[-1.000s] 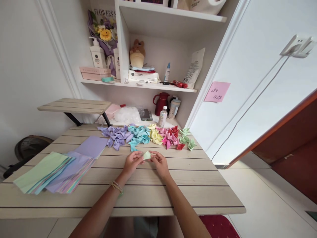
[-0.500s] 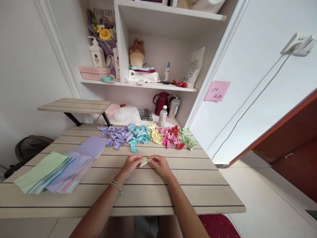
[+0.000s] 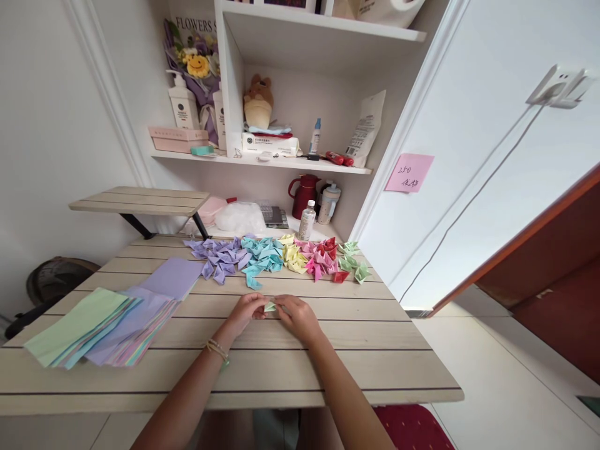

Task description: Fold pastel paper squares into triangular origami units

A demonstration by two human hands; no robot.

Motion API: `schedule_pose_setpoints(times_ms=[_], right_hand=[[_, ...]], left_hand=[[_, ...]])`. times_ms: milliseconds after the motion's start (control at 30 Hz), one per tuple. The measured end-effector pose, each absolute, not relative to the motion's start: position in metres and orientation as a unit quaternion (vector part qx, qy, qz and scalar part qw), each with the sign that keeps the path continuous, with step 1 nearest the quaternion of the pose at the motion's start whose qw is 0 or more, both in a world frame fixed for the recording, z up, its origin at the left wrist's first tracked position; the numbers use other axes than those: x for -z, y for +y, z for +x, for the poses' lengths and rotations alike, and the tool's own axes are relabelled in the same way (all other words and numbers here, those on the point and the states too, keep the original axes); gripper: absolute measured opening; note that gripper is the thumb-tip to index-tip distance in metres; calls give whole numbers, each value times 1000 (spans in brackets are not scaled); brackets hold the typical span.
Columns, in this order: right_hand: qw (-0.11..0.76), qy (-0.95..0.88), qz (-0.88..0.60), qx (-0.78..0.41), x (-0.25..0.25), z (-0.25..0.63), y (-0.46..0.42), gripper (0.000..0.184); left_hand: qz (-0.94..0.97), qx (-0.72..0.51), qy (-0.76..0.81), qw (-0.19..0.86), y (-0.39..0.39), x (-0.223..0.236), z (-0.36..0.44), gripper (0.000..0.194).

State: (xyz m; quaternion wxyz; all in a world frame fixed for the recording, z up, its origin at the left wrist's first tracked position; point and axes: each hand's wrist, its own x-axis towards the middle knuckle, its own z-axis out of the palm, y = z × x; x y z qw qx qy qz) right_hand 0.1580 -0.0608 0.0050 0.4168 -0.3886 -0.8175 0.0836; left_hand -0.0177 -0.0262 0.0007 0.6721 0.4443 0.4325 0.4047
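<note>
A small folded piece of pale green paper (image 3: 269,307) is held just above the tabletop, between my two hands. My left hand (image 3: 248,310) pinches its left side, fingers closed. My right hand (image 3: 298,315) grips the right side and hides part of the paper. Behind the hands lies a row of folded paper pieces: purple ones (image 3: 220,256), light blue ones (image 3: 262,253), yellow ones (image 3: 294,257), pink ones (image 3: 319,265), red ones (image 3: 340,276) and green ones (image 3: 360,272).
Stacks of coloured paper sheets (image 3: 79,319) lie at the left on the slatted table (image 3: 375,362). A small raised shelf (image 3: 140,200) stands at the back left. Behind the row are a clear bottle (image 3: 307,220) and a dark red jug (image 3: 305,195).
My right hand has moved slightly left, closer to my left hand. Less of the green paper shows between the fingers now.
</note>
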Motion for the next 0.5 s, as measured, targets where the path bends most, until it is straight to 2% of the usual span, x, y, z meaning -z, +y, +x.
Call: schedule_pose_setpoints(times_ms=[300,500], right_hand=[[480,-766,-399,-157,-3,154,-60,25],[462,-774,-413,-130,-3,155,-57,19]], left_hand=[[435,-406,406,694,-27,-2,-18,25],[429,-419,403,691,-30,-2,-16,25]])
